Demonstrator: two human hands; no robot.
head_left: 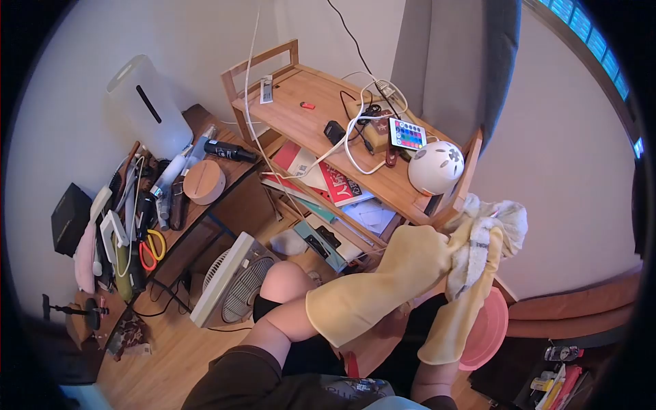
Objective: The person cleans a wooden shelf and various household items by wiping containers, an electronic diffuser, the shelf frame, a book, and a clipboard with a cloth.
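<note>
Long pale-yellow rubber gloves cover both my hands. My left hand (pixel 437 249) reaches across to a bunched white cloth (pixel 509 222) and closes on it; the fingertips are partly hidden in the folds. My right hand (pixel 482 256) comes up from below and is wrapped round the same cloth, part of which hangs down over the glove. The cloth is held in the air near the right end of a wooden shelf rack (pixel 301 82). Below my right forearm is a pink basin (pixel 495 328), partly covered by the glove.
On the rack's top stand a white dome lamp (pixel 436 169), a remote control (pixel 408 134) and tangled cables. Books (pixel 328 174) fill the shelf below. A box fan (pixel 236 280) stands on the floor at left, beside a cluttered desk with scissors (pixel 152 249). A brown sofa edge (pixel 567 304) lies at right.
</note>
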